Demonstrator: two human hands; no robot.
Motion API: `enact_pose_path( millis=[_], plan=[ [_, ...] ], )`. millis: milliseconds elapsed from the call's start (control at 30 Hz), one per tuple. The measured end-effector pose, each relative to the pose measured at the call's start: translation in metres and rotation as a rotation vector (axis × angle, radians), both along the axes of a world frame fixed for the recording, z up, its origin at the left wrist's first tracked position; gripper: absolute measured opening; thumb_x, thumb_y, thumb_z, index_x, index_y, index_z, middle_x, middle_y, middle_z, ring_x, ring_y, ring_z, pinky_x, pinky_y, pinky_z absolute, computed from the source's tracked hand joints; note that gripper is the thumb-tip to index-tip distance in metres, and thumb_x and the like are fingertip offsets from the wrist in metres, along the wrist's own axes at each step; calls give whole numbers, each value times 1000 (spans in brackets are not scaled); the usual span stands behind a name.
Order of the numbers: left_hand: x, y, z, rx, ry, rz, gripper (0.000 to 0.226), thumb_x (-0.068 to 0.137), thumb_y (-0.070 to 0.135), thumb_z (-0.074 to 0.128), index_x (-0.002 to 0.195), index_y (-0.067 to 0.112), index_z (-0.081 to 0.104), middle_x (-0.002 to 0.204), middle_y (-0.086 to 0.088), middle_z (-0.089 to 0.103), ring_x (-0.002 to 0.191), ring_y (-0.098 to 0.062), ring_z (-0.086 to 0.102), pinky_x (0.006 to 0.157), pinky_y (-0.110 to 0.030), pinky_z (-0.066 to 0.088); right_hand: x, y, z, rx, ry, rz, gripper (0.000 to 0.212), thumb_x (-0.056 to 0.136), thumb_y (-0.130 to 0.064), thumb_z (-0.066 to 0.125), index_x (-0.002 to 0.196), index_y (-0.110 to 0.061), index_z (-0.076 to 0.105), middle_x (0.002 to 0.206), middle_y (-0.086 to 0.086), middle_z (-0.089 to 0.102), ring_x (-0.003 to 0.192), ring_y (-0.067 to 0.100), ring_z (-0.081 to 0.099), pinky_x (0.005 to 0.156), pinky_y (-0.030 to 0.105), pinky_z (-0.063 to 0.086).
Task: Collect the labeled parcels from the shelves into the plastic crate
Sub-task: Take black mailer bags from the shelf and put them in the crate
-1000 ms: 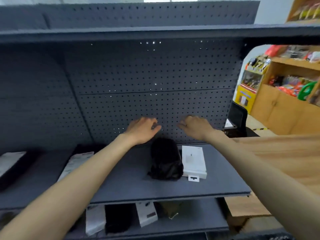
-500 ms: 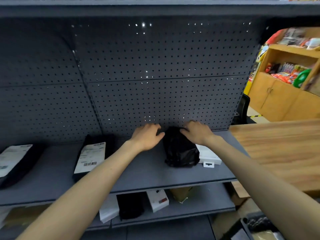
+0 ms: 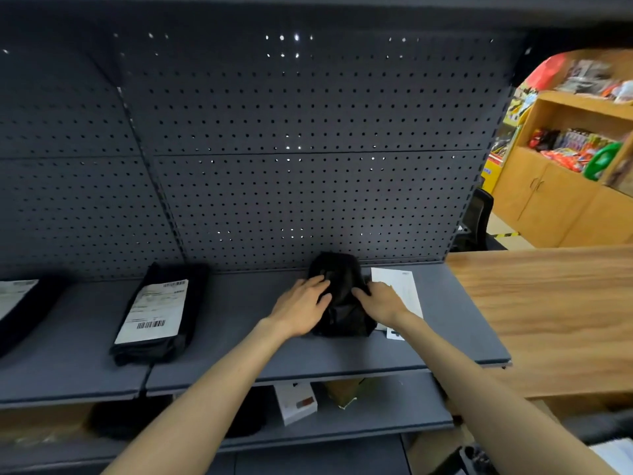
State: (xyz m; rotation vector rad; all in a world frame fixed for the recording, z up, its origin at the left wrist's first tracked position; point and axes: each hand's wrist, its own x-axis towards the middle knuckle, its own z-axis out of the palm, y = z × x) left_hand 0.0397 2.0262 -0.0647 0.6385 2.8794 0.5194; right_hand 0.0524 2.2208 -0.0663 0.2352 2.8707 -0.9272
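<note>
Ahead of you: crumpled black parcel point(image 3: 344, 313) on shelf point(image 3: 239, 337), near back panel. To your left: flat black labelled parcel point(image 3: 154, 313), label up; second labelled parcel point(image 3: 15, 298) at frame edge.

3 black parcels point(image 3: 340, 269): 1 between left grip point(image 3: 301, 306) and right grip point(image 3: 380, 303), 2 labelled further left. 1 white envelope point(image 3: 404, 289) right. Below: 1 white box point(image 3: 296, 402), 1 brown packet point(image 3: 342, 392).

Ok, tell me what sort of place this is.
Probably a small shop's stockroom or parcel pickup point: dark grey perforated metal shelving, a black plastic parcel bearing a white barcode label, and a wooden cabinet of colourful packaged goods at right.
</note>
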Motion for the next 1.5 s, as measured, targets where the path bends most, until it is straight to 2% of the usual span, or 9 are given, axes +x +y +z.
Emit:
enact_pose_path(
  millis=[100,267,500,633,767,1000,1133,1333,1500],
  plan=[
    [-1,-1,-2,9,37,69,56,108,48,31,156,18,35,163,-1,31,148,-26,29,118,-42,31,2,-5,1,-70,51,9,40,101,-43,48,91,-7,60,105,18,68,103,35,61,80,33,41],
    [-3,-29,-8,109,-40,192,74,102,66,23,149,14,47,148,-12,52,134,-28,48,108,-41,43,8,-30,14,-379,38,110,49,104,-42,42,145,-18,49,146,1,51,137,20,44,107,24,32],
    [3,-46,-4,496,-267,283,68,99,68,36,146,23,52,138,0,61,127,-18,57,93,-21,42,3,-59,12,-431,157,128,44,102,-24,51,146,-22,43,138,5,56,125,21,53,100,23,41],
    [8,-44,-7,564,-252,291,65,100,63,40,153,26,40,145,2,57,131,-16,54,103,-25,44,5,-60,15,-483,208,45,50,96,-13,60,142,-10,41,127,-2,56,114,15,56,93,23,44],
    [19,-39,-12,591,-307,205,59,107,46,39,157,50,9,160,7,36,145,-19,39,120,-33,30,10,-55,7,-438,216,27,41,92,-14,65,132,-8,54,119,4,64,113,22,62,97,34,50],
    [19,-52,-17,472,-290,173,50,109,39,35,154,54,21,157,-4,42,143,-23,41,118,-32,33,10,-54,-5,-419,170,38,38,94,-33,65,127,-16,63,113,5,66,103,19,63,94,32,51],
    [16,-61,-11,320,-196,223,47,106,54,26,153,54,23,153,0,40,142,-24,40,114,-45,34,9,-52,-4,-487,213,-45,21,100,-27,54,111,-16,70,107,0,68,96,9,61,78,10,44],
    [18,-67,0,229,-97,266,63,100,68,21,154,39,35,163,6,26,150,-21,26,113,-49,31,-4,-45,-24,-470,69,-219,38,99,-32,51,123,-5,64,121,10,66,115,27,59,91,29,41],
    [16,-79,1,206,-105,289,74,96,75,17,153,34,40,161,9,30,147,-22,30,113,-49,33,-3,-56,-32,-654,-104,-197,28,94,-37,62,81,-12,66,76,0,65,76,17,60,74,27,44]
  ],
)
